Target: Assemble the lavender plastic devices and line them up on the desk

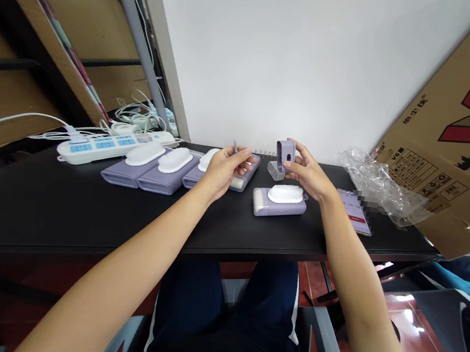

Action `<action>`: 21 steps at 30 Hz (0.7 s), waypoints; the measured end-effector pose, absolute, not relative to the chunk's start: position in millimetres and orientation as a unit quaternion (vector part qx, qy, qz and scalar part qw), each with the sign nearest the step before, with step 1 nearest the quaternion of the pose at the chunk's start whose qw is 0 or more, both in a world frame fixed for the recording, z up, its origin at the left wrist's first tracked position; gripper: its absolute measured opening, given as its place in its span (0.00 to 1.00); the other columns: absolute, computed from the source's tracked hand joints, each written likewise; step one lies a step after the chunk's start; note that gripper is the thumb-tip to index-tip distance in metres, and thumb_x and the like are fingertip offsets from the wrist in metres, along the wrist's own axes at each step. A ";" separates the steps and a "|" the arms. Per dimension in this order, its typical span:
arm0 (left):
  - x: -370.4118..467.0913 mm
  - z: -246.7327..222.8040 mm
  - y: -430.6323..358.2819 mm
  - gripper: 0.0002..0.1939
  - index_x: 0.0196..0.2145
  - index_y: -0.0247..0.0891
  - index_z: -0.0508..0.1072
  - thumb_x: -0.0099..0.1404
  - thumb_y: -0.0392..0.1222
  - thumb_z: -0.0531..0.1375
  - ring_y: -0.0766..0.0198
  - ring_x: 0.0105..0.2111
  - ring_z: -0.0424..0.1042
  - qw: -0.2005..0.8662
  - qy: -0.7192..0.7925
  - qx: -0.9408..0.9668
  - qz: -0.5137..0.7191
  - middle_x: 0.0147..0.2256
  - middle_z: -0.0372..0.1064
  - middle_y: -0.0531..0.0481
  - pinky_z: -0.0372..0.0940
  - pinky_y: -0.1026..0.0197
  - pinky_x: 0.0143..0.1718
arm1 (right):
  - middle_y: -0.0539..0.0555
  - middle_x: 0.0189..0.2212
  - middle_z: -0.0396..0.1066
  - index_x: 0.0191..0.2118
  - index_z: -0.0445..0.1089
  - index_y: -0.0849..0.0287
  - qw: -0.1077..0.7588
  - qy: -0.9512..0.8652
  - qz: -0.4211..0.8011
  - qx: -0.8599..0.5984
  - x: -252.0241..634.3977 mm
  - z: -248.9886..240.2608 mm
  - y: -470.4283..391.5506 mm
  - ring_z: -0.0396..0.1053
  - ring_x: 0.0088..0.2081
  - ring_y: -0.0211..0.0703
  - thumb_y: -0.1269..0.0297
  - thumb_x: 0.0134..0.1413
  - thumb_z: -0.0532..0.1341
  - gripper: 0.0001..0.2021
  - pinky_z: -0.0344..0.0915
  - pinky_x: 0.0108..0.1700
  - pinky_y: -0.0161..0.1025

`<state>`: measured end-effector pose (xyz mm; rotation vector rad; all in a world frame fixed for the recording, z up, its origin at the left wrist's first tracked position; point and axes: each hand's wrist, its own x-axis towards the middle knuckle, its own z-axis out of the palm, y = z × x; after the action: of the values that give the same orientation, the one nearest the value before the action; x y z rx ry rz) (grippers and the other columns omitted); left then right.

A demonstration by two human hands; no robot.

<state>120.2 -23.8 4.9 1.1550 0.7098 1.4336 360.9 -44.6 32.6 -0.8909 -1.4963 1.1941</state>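
My right hand (305,169) is closed on a hollow purple plastic sleeve (281,154) with a dark slot in its side, held above the black table. My left hand (229,169) pinches a small purple piece (235,146), too small to name. Below my right hand lies a purple case (280,209) with a clear end, and a white bristle brush (286,193) rests on it. A clear plastic piece (276,171) stands behind that case. Another purple case (243,178) is partly hidden by my left hand.
To the left, purple cases (160,180) carry white oval brush heads (175,160). A power strip (104,146) with white cables lies behind them. At right are a phone (354,212), crumpled clear plastic (383,187) and a large cardboard box (451,146). A white wall (310,64) stands behind the table (228,227).
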 end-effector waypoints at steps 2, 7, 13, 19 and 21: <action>121.4 4.3 -24.0 0.20 0.38 0.35 0.76 0.55 0.49 0.76 0.68 0.27 0.75 0.544 0.303 0.488 0.612 0.33 0.81 0.45 0.63 0.67 0.27 | 0.50 0.41 0.77 0.70 0.65 0.43 0.502 -0.619 0.478 -0.370 359.6 32.4 -44.2 0.75 0.45 0.46 0.56 0.50 0.77 0.41 0.73 0.44 0.41; 124.8 2.6 -27.3 0.20 0.37 0.34 0.77 0.55 0.48 0.76 0.66 0.29 0.77 0.536 0.320 0.516 0.587 0.33 0.81 0.44 0.65 0.66 0.28 | 0.49 0.40 0.77 0.70 0.63 0.45 0.507 -0.630 0.459 -0.368 353.1 29.0 -42.7 0.75 0.43 0.45 0.54 0.50 0.76 0.42 0.73 0.44 0.41; 123.1 4.4 -26.8 0.19 0.38 0.34 0.77 0.56 0.47 0.76 0.67 0.29 0.77 0.551 0.306 0.489 0.603 0.33 0.81 0.46 0.67 0.67 0.30 | 0.50 0.41 0.78 0.69 0.65 0.46 0.490 -0.645 0.456 -0.369 350.2 24.5 -41.4 0.76 0.43 0.46 0.55 0.48 0.78 0.42 0.73 0.44 0.41; 127.0 1.4 -29.0 0.18 0.38 0.34 0.78 0.56 0.46 0.76 0.67 0.29 0.77 0.554 0.311 0.517 0.574 0.32 0.81 0.45 0.69 0.66 0.31 | 0.49 0.39 0.77 0.70 0.64 0.45 0.512 -0.637 0.446 -0.365 347.7 23.9 -40.8 0.76 0.43 0.47 0.54 0.50 0.76 0.42 0.73 0.43 0.42; 126.3 0.6 -28.0 0.19 0.38 0.34 0.77 0.56 0.47 0.76 0.67 0.29 0.77 0.555 0.307 0.513 0.578 0.32 0.81 0.45 0.69 0.67 0.31 | 0.49 0.39 0.77 0.70 0.64 0.46 0.509 -0.637 0.448 -0.368 349.0 24.2 -40.4 0.76 0.43 0.46 0.55 0.50 0.76 0.42 0.73 0.43 0.41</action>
<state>126.3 -28.0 0.6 1.2117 0.7246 1.3650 349.0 -40.4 24.2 -0.8861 -1.5338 1.0782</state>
